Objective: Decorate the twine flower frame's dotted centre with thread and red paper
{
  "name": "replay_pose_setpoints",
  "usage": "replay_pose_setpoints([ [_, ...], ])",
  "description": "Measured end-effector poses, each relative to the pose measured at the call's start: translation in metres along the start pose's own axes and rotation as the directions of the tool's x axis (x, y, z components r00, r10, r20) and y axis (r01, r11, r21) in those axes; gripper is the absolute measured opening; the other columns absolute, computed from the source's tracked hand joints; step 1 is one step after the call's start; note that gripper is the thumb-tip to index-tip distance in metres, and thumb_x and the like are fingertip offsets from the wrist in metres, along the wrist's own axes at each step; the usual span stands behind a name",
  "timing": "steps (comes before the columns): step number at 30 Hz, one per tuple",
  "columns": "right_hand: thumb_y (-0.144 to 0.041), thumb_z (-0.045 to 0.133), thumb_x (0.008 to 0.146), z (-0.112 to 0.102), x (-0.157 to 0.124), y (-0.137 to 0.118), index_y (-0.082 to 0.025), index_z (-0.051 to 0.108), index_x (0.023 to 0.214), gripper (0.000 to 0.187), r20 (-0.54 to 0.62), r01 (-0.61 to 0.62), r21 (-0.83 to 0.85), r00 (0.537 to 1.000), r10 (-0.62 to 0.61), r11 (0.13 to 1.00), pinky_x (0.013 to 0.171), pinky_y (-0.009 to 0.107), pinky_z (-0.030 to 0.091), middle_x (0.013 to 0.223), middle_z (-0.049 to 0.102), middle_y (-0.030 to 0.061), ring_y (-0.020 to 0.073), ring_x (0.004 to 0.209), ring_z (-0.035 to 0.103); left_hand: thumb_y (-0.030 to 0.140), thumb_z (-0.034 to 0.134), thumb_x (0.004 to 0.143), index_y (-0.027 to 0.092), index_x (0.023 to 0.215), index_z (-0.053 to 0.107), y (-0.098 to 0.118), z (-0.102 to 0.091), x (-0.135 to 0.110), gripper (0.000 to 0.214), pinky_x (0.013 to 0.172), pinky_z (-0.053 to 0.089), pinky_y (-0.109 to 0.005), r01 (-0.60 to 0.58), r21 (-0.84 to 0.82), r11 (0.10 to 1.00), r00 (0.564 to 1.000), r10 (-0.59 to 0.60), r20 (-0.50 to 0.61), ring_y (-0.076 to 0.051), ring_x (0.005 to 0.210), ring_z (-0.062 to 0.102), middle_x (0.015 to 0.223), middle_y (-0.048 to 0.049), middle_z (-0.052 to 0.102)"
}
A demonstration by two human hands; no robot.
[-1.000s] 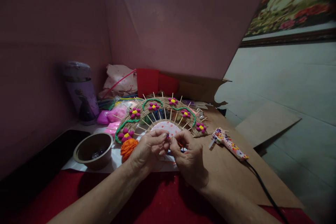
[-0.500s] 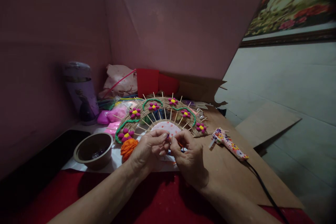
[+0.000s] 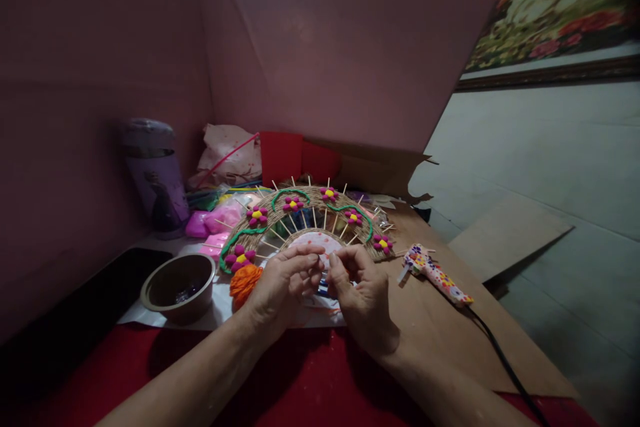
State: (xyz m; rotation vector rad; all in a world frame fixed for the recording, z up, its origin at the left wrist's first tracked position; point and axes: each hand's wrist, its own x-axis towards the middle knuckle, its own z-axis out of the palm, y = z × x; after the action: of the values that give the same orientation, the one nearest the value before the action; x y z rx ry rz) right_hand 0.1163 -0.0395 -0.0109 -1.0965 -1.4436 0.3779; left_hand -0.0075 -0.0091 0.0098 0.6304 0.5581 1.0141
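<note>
My left hand (image 3: pixel 287 277) and my right hand (image 3: pixel 367 297) are close together in the middle, fingertips pinched. Whatever they pinch is too small and dark to make out. Just behind them stands a half-round fan of woven twine (image 3: pixel 314 200) on thin wooden sticks, decorated with magenta flowers with yellow centres and green curling stems. Its centre is a white dotted half-circle (image 3: pixel 310 239), partly covered by my fingers. An orange yarn ball (image 3: pixel 245 285) rests beside my left wrist. Below my fingertips, something blue (image 3: pixel 323 285) shows between the hands.
At left are a brown bowl (image 3: pixel 175 312), a purple tumbler (image 3: pixel 155 180) and pink packets (image 3: pixel 223 217). A flower-patterned glue gun (image 3: pixel 435 273) with a black cord (image 3: pixel 500 347) lies on cardboard (image 3: pixel 450 340) at right. Pink panels (image 3: pixel 320 47) rise behind.
My fingertips have shifted slightly, and the right fingers have lifted a little. A small dark purple bit and an orange strand seen at the fingers before are now hard to see.
</note>
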Motion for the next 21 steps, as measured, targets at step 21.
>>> replay_pose_setpoints([
  [21, -0.029, 0.054, 0.085, -0.0016, 0.0002, 0.0038, -0.019, 0.060, 0.081, 0.012, 0.065, 0.013, -0.019, 0.998, -0.011, 1.000, 0.049, 0.022, 0.041, 0.065, 0.059, 0.0000, 0.0109, 0.052, 0.050, 0.025, 0.081, 0.055, 0.011, 0.060, 0.060, -0.0045, -0.0009, 0.0062, 0.026, 0.032, 0.020, -0.012, -0.109, 0.103, 0.989, 0.985, 0.122, -0.122, -0.001, 0.035, 0.035, 0.045, 0.0052, 0.048],
])
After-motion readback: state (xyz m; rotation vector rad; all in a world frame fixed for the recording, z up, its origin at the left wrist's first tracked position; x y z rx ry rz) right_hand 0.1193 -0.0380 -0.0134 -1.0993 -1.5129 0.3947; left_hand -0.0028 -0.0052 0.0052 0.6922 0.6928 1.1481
